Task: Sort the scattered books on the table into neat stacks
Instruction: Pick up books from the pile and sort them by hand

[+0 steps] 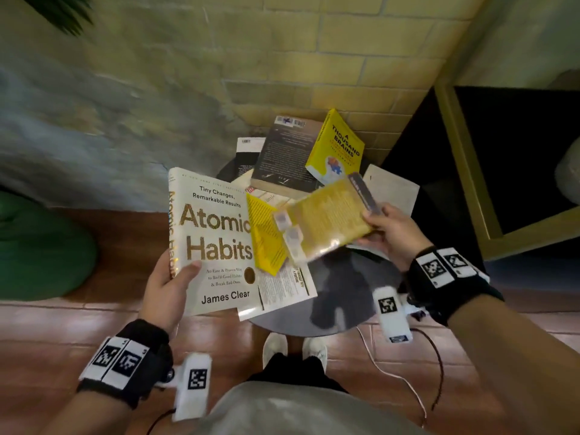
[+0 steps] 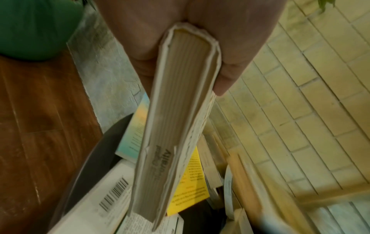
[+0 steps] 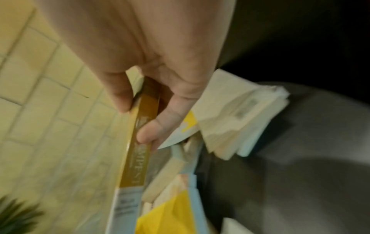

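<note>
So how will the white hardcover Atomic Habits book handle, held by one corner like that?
The white hardcover Atomic Habits book probably stays stiff: its boards look rigid. Its thick page block suggests weight, so the left hand, gripping near the spine corner, may feel it droop.

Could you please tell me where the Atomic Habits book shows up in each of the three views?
Head: Atomic Habits book, left of centre, front cover up, gripped by the left hand.
Left wrist: centre, seen edge-on, page block showing.
Right wrist: not in it.
Shared landmark: the yellow brick wall.
</note>
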A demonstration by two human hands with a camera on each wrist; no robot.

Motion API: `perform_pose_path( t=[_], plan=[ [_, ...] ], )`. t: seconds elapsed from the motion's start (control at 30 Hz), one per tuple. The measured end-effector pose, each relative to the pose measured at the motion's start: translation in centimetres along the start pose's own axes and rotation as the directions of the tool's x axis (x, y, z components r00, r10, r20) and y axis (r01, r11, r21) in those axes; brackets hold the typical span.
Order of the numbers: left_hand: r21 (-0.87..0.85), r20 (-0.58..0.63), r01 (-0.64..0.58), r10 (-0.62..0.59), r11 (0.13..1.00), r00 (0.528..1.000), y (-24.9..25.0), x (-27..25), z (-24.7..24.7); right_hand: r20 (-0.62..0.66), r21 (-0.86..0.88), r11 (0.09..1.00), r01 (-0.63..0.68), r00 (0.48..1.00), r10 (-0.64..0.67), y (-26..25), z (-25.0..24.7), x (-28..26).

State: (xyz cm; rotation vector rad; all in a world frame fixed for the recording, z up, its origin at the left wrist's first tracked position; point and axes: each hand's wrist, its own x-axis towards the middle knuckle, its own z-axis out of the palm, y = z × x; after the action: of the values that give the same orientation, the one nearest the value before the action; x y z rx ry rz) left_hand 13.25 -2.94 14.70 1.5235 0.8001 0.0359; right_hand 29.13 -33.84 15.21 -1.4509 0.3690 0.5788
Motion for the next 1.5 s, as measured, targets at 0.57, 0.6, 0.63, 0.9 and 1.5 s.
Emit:
perform_pose_path(
  t=[0.57,0.6,0.63,0.9,1.5],
  plan=[
    [-0.012,0.007,0.015,-0.015,1.000,1.000,0.2,0.5,-1.0,0.462,-0.885,-0.061,0.462,0.852,-0.245,2.1,10.9,12.1],
    [-0.007,0.012,0.014,-0.013,1.000,1.000,0.2,0.6,-0.9,0.453,-0.888,-0.024,0.460,0.861,-0.231,2.4,10.8,12.2],
    [-0.004,0.013,0.012,-0.012,1.000,1.000,0.3,0.7,-0.9,0.449,-0.888,0.001,0.460,0.868,-0.214,2.5,10.7,12.2],
    [0.015,0.087,0.004,-0.005,1.000,0.996,0.6,0.9,0.6,-0.242,-0.926,0.374,-0.052,0.841,-0.483,4.2,1.9,9.0],
    [0.052,0.210,0.039,-0.049,0.998,0.976,-0.4,-0.1,1.4,-0.536,-0.175,0.954,-0.244,0.836,0.116,7.6,-5.6,9.5]
  ],
)
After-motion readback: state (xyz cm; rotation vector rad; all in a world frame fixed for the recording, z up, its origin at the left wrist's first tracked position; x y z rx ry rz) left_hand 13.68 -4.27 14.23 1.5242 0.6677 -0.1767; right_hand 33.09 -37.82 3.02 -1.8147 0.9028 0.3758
